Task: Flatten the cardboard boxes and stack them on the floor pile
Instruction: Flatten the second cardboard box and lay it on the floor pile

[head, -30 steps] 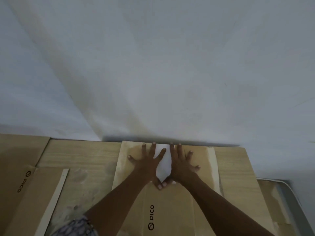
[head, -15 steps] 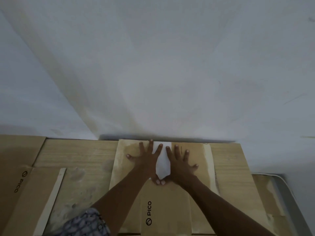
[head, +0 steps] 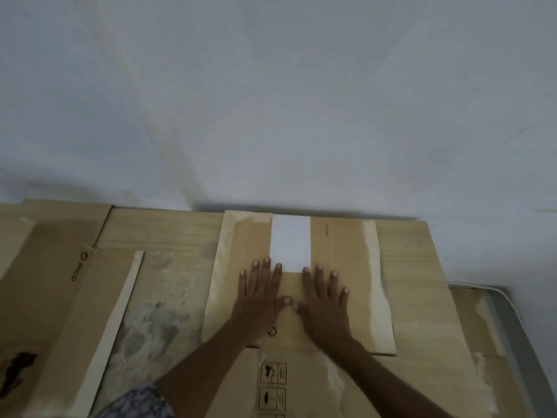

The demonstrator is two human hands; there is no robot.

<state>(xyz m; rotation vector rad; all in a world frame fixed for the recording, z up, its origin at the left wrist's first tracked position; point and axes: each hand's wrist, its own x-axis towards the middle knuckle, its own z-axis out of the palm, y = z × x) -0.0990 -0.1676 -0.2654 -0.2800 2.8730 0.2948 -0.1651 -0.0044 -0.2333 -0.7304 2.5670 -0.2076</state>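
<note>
A flattened brown cardboard box (head: pixel 343 267) with a white label (head: pixel 291 242) lies on top of the floor pile (head: pixel 168 236) against the wall. My left hand (head: pixel 259 294) and my right hand (head: pixel 324 297) lie palm down on it side by side, fingers spread, thumbs touching, just below the label. Neither hand grips anything. A printed logo shows between my wrists.
The white wall (head: pixel 271 101) rises right behind the pile. More flattened cardboard (head: pixel 60 282) with a PICO print lies at the left, with a pale strip (head: pixel 117 324) on it. A grey floor edge with a white cable (head: pixel 512 309) runs at the right.
Both hands have slid back toward me along the box, off the white label, which is now uncovered. The fingers point straighter ahead.
</note>
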